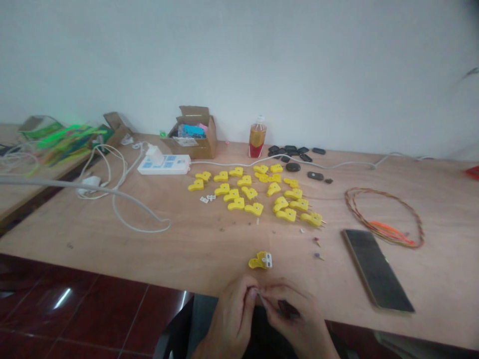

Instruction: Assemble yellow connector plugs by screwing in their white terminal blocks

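My left hand [232, 315] and my right hand [301, 310] meet at the table's front edge, fingertips pinched close together. Between them shows a thin greyish sliver [261, 299]; its kind is too small to make out, and the fingers hide the rest. Just beyond the fingertips lies an opened yellow plug half [258, 261] with a white insert [267, 260] at its right end. Farther back, several yellow two-pin plugs [254, 209] are spread over the wooden table [160, 259]. Two small screw-like pieces, one red [317, 241] and one bluish [319, 256], lie to the right.
A dark flat slab [377, 271] and a coiled twisted cord [421, 224] lie right. Black oval pieces [291, 149], a drink bottle [257, 137] and an open carton [209, 142] stand along the wall. A power strip [181, 163] and loose white cable [123, 192] occupy the left.
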Tool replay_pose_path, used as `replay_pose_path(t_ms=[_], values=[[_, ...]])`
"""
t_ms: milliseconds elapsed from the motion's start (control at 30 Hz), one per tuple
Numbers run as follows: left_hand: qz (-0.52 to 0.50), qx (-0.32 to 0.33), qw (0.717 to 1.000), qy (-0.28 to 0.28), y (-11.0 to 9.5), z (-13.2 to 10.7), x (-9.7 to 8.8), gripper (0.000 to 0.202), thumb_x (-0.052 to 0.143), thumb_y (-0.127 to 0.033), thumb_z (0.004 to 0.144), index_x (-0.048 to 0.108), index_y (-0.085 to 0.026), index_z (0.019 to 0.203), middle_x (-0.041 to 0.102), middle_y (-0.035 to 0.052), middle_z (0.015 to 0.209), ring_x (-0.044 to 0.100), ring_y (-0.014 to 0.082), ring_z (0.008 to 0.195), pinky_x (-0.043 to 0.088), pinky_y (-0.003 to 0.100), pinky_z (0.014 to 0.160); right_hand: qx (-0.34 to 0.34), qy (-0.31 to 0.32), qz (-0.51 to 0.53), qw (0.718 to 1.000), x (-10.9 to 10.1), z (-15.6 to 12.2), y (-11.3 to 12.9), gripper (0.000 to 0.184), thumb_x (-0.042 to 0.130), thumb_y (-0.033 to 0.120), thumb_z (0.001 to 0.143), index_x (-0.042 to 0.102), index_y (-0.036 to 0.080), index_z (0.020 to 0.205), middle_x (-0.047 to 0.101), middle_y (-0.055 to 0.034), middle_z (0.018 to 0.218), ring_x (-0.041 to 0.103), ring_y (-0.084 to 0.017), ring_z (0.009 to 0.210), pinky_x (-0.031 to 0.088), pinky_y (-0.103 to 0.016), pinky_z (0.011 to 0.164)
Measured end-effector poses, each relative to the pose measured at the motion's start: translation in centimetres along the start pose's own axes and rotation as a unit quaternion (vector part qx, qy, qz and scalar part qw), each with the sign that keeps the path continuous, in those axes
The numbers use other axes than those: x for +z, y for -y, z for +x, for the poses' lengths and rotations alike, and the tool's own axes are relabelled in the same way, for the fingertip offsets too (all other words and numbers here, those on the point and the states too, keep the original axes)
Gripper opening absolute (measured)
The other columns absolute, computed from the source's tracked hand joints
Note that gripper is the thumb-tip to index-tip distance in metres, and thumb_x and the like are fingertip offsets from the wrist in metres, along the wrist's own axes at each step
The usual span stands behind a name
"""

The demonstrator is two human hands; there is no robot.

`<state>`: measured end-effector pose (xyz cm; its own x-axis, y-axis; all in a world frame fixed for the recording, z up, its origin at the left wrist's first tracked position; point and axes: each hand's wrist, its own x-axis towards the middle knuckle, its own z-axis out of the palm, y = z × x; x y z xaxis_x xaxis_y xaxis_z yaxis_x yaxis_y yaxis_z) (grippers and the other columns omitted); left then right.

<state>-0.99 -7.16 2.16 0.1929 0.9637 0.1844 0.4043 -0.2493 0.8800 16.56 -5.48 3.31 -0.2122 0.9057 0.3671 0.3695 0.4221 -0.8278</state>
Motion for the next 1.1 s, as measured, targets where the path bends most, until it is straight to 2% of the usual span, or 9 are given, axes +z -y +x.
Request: replay_pose_path(t_ms=[100,200,300,400,467,600,800,967,1100], values=[[0.096,0.069,0.992,-0.045,1.1,1.0,-0.6,0.016,0.048,-0.021,0.109,0.062,-0.023,0.116,0.076,0.0051,0.103,0.072,0.023,0.094,0.059,0.034,0.084,0.003,-0.002,-0.019,1.0,-0.2,-0.1,-0.4,0.016,0.065,0.012,0.09,0.077,0.021,0.085,0.076,-0.0006,0.068,0.067,-0.012,0.05,0.055,-0.018,0.048],[0.17,0.102,0.98,-0.027,2.4,2.7,-1.0,0.037,0.059,-0.02,0.106,0.056,-0.025,0.142,0.077,0.0076,0.126,0.069,0.0281,0.115,0.06,0.043,0.097,0.027,0.015,-0.04,0.999,-0.9,0.0,-1.1,0.016,0.064,0.016,0.092,0.078,0.022,0.089,0.079,-0.003,0.076,0.069,-0.014,0.055,0.056,-0.02,0.052],[0.181,0.093,0.979,-0.003,3.3,4.1,-0.8,0.056,0.067,-0.016,0.101,0.05,-0.026,0.152,0.078,0.0062,0.124,0.07,0.0268,0.115,0.063,0.041,0.096,0.06,0.034,-0.077,0.995,-1.7,0.4,-1.9,0.022,0.061,0.017,0.095,0.08,0.024,0.099,0.083,-0.0055,0.092,0.077,-0.018,0.07,0.062,-0.024,0.064],[0.169,0.09,0.981,-0.023,3.7,4.5,-0.2,0.061,0.071,-0.014,0.098,0.051,-0.026,0.154,0.081,0.0036,0.113,0.073,0.0246,0.106,0.064,0.039,0.093,0.07,0.069,-0.119,0.988,-2.0,1.1,-2.3,0.03,0.058,0.014,0.094,0.081,0.026,0.108,0.084,-0.0057,0.101,0.082,-0.022,0.087,0.065,-0.028,0.078],[0.162,0.088,0.982,-0.038,3.6,4.2,0.2,0.06,0.072,-0.017,0.098,0.052,-0.027,0.153,0.081,0.0026,0.109,0.074,0.0242,0.102,0.065,0.038,0.091,0.07,0.089,-0.145,0.983,-1.8,1.6,-2.3,0.031,0.059,0.012,0.093,0.08,0.026,0.11,0.084,-0.0054,0.104,0.082,-0.023,0.091,0.065,-0.029,0.08],[0.161,0.081,0.981,-0.065,3.2,3.3,1.0,0.049,0.07,-0.026,0.102,0.057,-0.027,0.149,0.081,0.0046,0.107,0.076,0.0251,0.096,0.066,0.038,0.085,0.077,0.119,-0.219,0.965,-1.2,2.2,-2.1,0.027,0.06,0.012,0.096,0.08,0.026,0.109,0.083,-0.0061,0.108,0.082,-0.023,0.088,0.065,-0.027,0.075],[0.173,0.093,0.977,-0.081,3.2,3.1,1.3,0.038,0.062,-0.034,0.106,0.061,-0.026,0.143,0.082,0.0061,0.109,0.077,0.026,0.096,0.067,0.039,0.082,0.104,0.201,-0.309,0.924,-0.7,3.1,-1.5,0.025,0.066,0.01,0.094,0.08,0.024,0.108,0.082,-0.0066,0.115,0.082,-0.024,0.087,0.064,-0.03,0.074],[0.174,0.095,0.976,-0.085,3.3,3.1,1.3,0.038,0.064,-0.033,0.105,0.063,-0.024,0.142,0.082,0.0054,0.106,0.077,0.025,0.093,0.068,0.038,0.081,0.099,0.216,-0.315,0.919,-0.8,3.3,-1.0,0.027,0.067,0.012,0.096,0.079,0.027,0.114,0.081,-0.0061,0.12,0.082,-0.024,0.094,0.064,-0.03,0.08],[0.17,0.098,0.977,-0.089,3.3,3.0,1.3,0.037,0.063,-0.033,0.106,0.063,-0.024,0.141,0.082,0.0062,0.106,0.077,0.0255,0.094,0.068,0.039,0.082,0.101,0.216,-0.335,0.911,-0.9,3.2,-1.1,0.025,0.067,0.013,0.097,0.079,0.027,0.113,0.082,-0.0057,0.116,0.082,-0.024,0.092,0.064,-0.029,0.076]])
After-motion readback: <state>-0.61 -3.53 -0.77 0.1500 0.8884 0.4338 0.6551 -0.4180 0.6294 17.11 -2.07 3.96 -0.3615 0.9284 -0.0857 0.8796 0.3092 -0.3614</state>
